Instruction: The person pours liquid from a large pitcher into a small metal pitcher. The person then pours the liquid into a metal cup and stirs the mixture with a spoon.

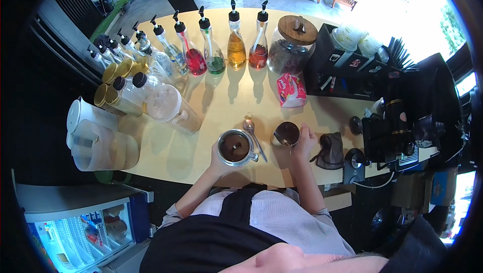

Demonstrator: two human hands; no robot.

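Observation:
My left hand (216, 162) is wrapped round the left side of a metal milk jug (220, 155), whose handle points right. Dark brown liquid (234, 147) fills much of it, with light reflections on the surface. To the right, my right hand (305, 145) grips a small cup (288, 133) with a dark inside by its right side. Whether the cup rests on the table or is lifted, I cannot tell. Between the two vessels lies a metal spoon (255, 137), its round end away from me. A dark cloth or pouch (329, 151) lies right of my right hand.
Several pump bottles of coloured syrup (236, 49) line the table's far edge. A wooden-lidded glass jar (291, 52) and a pink tissue pack (291, 91) stand beyond the cup. Plastic tubs (166, 103) and pitchers (90, 142) crowd the left. A black coffee machine (402, 122) stands right.

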